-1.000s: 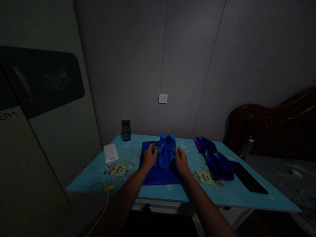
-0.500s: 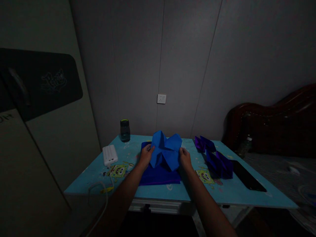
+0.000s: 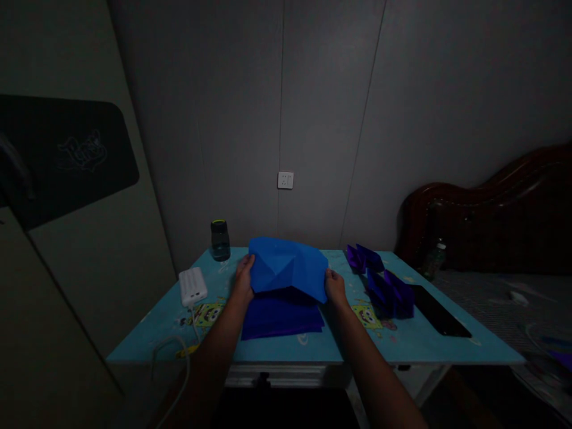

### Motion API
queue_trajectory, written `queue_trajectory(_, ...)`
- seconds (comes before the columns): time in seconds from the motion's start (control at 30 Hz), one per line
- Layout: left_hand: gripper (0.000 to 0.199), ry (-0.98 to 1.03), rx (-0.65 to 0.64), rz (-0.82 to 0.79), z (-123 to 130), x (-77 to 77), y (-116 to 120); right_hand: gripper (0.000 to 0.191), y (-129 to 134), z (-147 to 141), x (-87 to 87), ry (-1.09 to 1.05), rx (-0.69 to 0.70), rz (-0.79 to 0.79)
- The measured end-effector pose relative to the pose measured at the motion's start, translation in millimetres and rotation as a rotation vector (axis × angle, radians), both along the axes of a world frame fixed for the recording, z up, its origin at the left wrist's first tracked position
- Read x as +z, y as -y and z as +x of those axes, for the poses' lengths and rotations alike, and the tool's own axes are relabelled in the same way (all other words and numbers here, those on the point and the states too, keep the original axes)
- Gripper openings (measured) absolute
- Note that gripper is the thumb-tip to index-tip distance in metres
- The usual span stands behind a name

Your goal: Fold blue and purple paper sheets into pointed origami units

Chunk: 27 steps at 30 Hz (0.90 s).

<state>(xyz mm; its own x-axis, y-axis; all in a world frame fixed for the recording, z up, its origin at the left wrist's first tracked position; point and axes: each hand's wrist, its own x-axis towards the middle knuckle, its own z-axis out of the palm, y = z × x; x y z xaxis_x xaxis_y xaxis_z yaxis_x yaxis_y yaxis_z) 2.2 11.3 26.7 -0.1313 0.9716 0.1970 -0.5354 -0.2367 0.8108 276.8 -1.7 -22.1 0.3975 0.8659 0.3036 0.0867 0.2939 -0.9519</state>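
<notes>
A creased sheet of blue paper is stretched between my two hands above the table. My left hand pinches its left edge, and my right hand grips the right edge. Fold lines cross the sheet, and its middle stands up in a small peak. Beneath it lies a darker blue-purple stack of paper, partly covered by the raised sheet. To the right of my right hand are folded purple paper pieces, with another folded purple piece behind them.
The blue cartoon-print table stands against a wall. A white power bank with a cable lies at the left, and a water bottle stands behind it. A black phone-like slab lies at the right. Beyond is a bed with a dark headboard.
The blue paper has gone from a pinched, four-lobed shape to a wider, flatter sheet. My left hand has moved left, pulling it outward. The view has shifted slightly.
</notes>
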Motion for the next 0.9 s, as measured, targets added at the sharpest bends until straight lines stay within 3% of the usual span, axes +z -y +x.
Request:
queue_trajectory(0.17,0.046,-0.083,0.043,-0.007,-20.7,4.2,-6.4,0.039,2.8,6.6,9.3,-0.129,-0.015,-0.090)
queue_trajectory(0.47,0.039,-0.126,0.237,0.026,-26.0,10.1,-11.8,0.048,32.0,-15.9,32.4,-0.238,0.450,-0.263)
queue_trajectory(0.57,0.038,-0.128,0.291,0.040,-26.6,8.2,-9.1,0.043,38.5,-21.5,37.8,-0.234,0.528,-0.255)
queue_trajectory(0.67,0.037,-0.136,0.345,0.054,-29.3,6.1,-6.7,0.039,36.5,-20.4,38.6,-0.225,0.483,-0.215)
queue_trajectory(0.9,0.032,-0.217,0.450,0.076,-30.3,3.1,-3.2,0.040,22.4,-10.8,33.2,-0.186,0.186,-0.104)
